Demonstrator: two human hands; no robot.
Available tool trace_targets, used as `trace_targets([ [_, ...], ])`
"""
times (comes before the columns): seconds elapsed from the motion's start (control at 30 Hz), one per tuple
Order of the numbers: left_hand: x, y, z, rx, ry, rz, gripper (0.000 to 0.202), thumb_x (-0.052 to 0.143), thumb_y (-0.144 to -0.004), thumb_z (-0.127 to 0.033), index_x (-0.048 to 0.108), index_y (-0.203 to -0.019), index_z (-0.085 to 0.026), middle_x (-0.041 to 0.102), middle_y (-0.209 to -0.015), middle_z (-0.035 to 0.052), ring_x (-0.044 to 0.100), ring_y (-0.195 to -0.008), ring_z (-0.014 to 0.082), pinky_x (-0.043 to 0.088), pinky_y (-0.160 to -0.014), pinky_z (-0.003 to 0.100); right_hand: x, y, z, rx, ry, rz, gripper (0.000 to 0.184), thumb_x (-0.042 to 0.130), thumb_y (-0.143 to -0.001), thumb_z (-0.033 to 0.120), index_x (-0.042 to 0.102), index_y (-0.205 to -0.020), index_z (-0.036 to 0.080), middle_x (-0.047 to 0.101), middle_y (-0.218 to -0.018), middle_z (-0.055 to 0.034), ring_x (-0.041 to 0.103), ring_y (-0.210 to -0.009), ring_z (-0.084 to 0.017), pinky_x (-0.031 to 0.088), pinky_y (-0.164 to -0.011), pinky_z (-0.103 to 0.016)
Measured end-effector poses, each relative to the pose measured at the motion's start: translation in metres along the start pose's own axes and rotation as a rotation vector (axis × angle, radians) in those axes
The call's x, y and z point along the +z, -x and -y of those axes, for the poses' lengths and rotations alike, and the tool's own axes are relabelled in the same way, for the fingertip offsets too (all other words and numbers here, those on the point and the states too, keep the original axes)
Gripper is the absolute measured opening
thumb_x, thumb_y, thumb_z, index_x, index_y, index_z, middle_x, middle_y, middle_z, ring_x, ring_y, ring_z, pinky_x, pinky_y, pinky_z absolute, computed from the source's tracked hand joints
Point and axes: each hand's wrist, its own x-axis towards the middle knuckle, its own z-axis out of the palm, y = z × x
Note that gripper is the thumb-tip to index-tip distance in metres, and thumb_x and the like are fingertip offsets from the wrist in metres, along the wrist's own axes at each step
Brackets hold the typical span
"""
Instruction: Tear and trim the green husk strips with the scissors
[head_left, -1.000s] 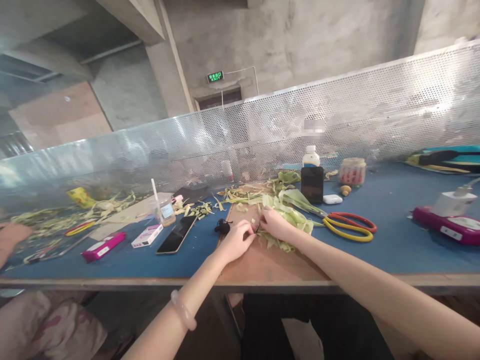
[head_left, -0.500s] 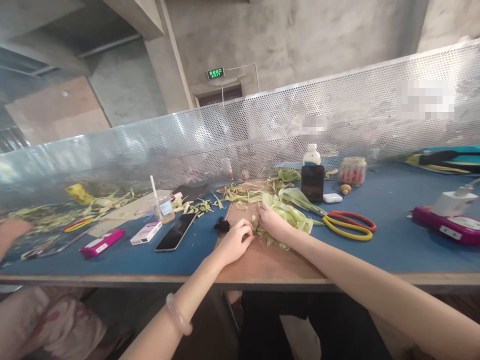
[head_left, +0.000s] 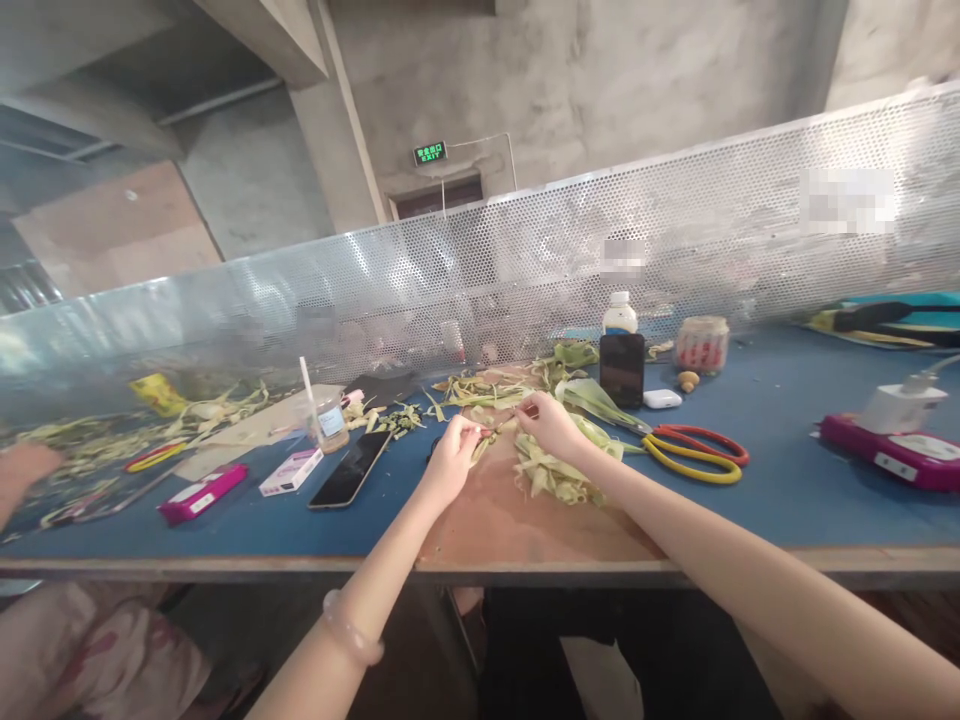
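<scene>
Over a brown board (head_left: 480, 530), my left hand (head_left: 448, 462) and my right hand (head_left: 553, 428) face each other, both with fingertips pinched. A thin dark strand (head_left: 498, 424) runs between them; its exact kind is too small to tell. Below the left fingertips shows a small piece of pale green husk (head_left: 482, 444). A loose heap of corn husks (head_left: 559, 468) lies beneath and beside my right hand. Part of a black bundle (head_left: 433, 450) peeks out behind my left hand, mostly hidden. Scissors (head_left: 694, 455) with red and yellow handles rest right of the heap.
On the blue tabletop (head_left: 780, 500) are a phone (head_left: 351, 470), a small box (head_left: 291, 472), a cup with a straw (head_left: 330, 420), a dark upright device (head_left: 622, 370), a bottle (head_left: 619, 315), a jar (head_left: 702, 345) and a purple power strip (head_left: 892, 455). Another person's hand (head_left: 26, 475) is at far left.
Both hands have lifted slightly off the board, the left moving left and the right shifting a little right. The strand now spans between them. My left hand now covers most of the black bundle.
</scene>
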Motion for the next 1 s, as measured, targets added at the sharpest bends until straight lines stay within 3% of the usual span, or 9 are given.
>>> trace_targets([
  [0.1,-0.007,-0.006,-0.014,-0.047,0.276,-0.013,0.020,0.045,-0.079,-0.038,0.044,-0.081,-0.018,0.060,-0.091,0.0041,0.055,-0.092,0.0177,0.043,-0.081,0.034,-0.009,-0.001,0.006,-0.005,-0.086,-0.002,0.012,0.046,-0.075,0.026,0.051,-0.073,0.016,0.057,-0.069,-0.0010,0.052,-0.063,-0.012,0.040,-0.060,-0.024],
  [0.27,-0.018,-0.012,-0.034,-0.106,0.601,0.190,0.017,0.052,-0.077,-0.031,0.042,-0.076,-0.016,0.061,-0.089,0.0058,0.060,-0.084,0.0189,0.043,-0.083,0.041,-0.013,0.004,0.015,-0.136,-0.260,-0.029,0.011,0.041,-0.079,0.029,0.045,-0.078,0.018,0.060,-0.076,-0.0016,0.054,-0.070,-0.012,0.040,-0.064,-0.024],
  [0.37,-0.018,-0.012,-0.034,-0.138,0.726,0.158,0.014,0.053,-0.076,-0.027,0.045,-0.078,-0.015,0.061,-0.089,0.0072,0.061,-0.083,0.0206,0.044,-0.083,0.043,-0.011,0.008,0.019,-0.136,-0.320,-0.054,0.011,0.038,-0.082,0.030,0.040,-0.083,0.019,0.061,-0.078,-0.0023,0.055,-0.069,-0.013,0.040,-0.062,-0.024],
  [0.5,-0.011,-0.011,-0.023,-0.202,0.772,0.090,0.011,0.054,-0.075,-0.024,0.048,-0.078,-0.015,0.062,-0.088,0.0075,0.061,-0.083,0.0204,0.045,-0.083,0.042,-0.008,0.013,0.022,-0.149,-0.281,-0.094,0.010,0.035,-0.083,0.029,0.036,-0.086,0.020,0.058,-0.074,-0.0021,0.055,-0.067,-0.013,0.039,-0.061,-0.024],
  [0.63,-0.004,-0.008,-0.012,-0.229,0.774,0.082,0.011,0.056,-0.074,-0.022,0.047,-0.074,-0.015,0.062,-0.090,0.0069,0.061,-0.084,0.0192,0.045,-0.083,0.041,-0.008,0.016,0.023,-0.123,-0.126,-0.100,0.013,0.034,-0.082,0.030,0.036,-0.090,0.019,0.052,-0.060,0.0025,0.048,-0.050,-0.012,0.034,-0.051,-0.022],
  [0.77,-0.005,-0.004,-0.007,-0.250,0.751,0.082,0.012,0.057,-0.073,-0.023,0.047,-0.075,-0.015,0.062,-0.092,0.0074,0.060,-0.087,0.0203,0.045,-0.081,0.040,-0.008,0.017,0.021,-0.178,-0.087,-0.097,0.013,0.033,-0.082,0.028,0.037,-0.090,0.019,0.049,-0.057,0.0041,0.044,-0.047,-0.011,0.031,-0.050,-0.021],
  [1.0,-0.017,0.000,-0.009,-0.193,0.736,0.242,0.006,0.057,-0.071,-0.018,0.053,-0.075,-0.015,0.061,-0.090,0.0049,0.057,-0.092,0.0183,0.041,-0.087,0.037,-0.009,0.018,0.022,-0.211,-0.220,-0.026,0.012,0.033,-0.083,0.030,0.035,-0.089,0.020,0.040,-0.054,0.0069,0.039,-0.046,-0.009,0.030,-0.048,-0.020],
])
